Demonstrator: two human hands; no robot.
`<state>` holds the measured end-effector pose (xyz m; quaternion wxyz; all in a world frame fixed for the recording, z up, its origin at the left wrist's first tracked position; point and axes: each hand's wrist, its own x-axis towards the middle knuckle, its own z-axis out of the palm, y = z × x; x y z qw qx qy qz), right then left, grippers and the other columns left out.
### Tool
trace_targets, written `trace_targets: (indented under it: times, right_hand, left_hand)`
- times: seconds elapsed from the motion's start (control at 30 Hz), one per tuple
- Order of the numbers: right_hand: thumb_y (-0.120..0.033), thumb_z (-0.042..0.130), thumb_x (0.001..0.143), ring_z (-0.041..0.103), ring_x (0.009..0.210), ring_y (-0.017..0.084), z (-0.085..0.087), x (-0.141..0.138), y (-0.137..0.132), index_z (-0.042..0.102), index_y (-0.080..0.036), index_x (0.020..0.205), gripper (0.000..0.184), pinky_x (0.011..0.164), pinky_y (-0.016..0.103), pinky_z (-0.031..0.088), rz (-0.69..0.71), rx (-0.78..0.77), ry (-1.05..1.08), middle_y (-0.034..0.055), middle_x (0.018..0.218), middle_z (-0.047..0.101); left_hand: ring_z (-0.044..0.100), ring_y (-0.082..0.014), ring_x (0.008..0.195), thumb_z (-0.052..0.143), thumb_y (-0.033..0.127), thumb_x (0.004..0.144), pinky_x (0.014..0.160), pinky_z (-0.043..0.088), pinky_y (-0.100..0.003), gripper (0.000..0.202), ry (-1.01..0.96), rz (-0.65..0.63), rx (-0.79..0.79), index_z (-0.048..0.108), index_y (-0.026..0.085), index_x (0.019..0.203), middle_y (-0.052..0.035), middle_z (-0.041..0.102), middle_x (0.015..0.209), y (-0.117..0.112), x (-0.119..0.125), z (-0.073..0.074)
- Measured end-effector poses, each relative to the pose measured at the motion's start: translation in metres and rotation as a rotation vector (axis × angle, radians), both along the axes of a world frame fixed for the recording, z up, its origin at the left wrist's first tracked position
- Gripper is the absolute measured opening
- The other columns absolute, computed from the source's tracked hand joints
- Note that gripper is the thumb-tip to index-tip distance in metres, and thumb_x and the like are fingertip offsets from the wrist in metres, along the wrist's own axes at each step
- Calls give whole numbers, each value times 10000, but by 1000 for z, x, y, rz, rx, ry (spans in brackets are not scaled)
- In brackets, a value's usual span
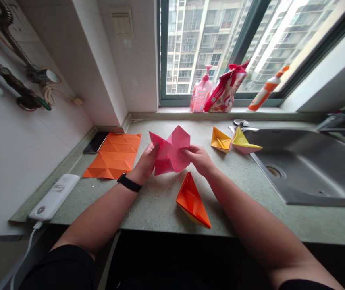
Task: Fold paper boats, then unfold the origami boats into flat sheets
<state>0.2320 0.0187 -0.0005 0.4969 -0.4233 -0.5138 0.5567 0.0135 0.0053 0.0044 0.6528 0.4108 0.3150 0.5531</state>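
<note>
A partly folded sheet of pink origami paper (177, 147) is held up between my two hands over the counter. My left hand (146, 163), with a black band at the wrist, pinches its left side, thumb on top. At the right edge, my right hand (200, 159) grips the paper between thumb and fingers. Just below the paper lies an orange folded paper boat (193, 201) with a yellow underside. To the left, a creased orange paper sheet (115, 157) is spread flat near my left hand.
A yellow-orange paper boat (221, 141) and a yellow-pink one (245, 141) stand beside the steel sink (311, 161). At left are a phone (96, 143) and a white power bank (54, 197) with a cable. A pump bottle (201, 94), a red bag (226, 90) and an orange-white bottle (264, 93) line the windowsill.
</note>
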Motion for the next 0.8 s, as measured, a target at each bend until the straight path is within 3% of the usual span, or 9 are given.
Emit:
trace_targets:
  times: [0.1,0.2,0.33,0.43,0.57,0.8]
  right_hand:
    - [-554,951,681,756,848,235,-2,2,5,862,-244,956,424,802,366,595,-127,19,61,42,968,855]
    - [-581,965,663,741,848,218,-6,3,8,847,-255,947,448,804,352,590,-141,8,129,30,974,848]
    - [-558,985,661,737,872,206,-12,1,7,838,-263,1019,487,776,323,583,-44,-56,189,24,1013,840]
    - [-521,1002,666,733,838,189,-16,-1,6,832,-258,1054,498,735,306,585,48,-145,205,25,1010,833]
    - [-471,1026,656,756,865,200,-18,-3,3,824,-264,1054,492,778,329,623,152,-215,236,36,1015,834]
    - [-501,986,733,773,912,220,-21,-2,3,806,-269,1076,452,874,399,632,249,-202,207,51,1050,837]
  left_hand:
    - [746,-207,796,936,518,848,747,581,-302,459,21,-108,-28,784,148,1071,-86,818,968,-1,7,-5]
    - [764,-209,878,943,398,859,852,611,-319,358,-44,-145,-90,796,137,1056,-104,830,1063,0,7,-12]
    - [773,-189,927,879,355,938,899,623,-305,306,-145,-124,-132,779,151,1143,-91,826,1118,5,1,-16]
    - [786,-236,1007,836,350,969,919,634,-346,303,-180,-147,-120,761,158,1192,-96,820,1131,7,-2,-13]
    - [769,-285,1116,882,344,917,992,612,-386,351,-203,-205,-62,762,164,1194,-108,811,1154,6,0,-10]
    - [783,-293,1035,984,387,788,900,632,-398,419,-157,-169,-112,781,175,1087,-117,809,1121,4,3,-10]
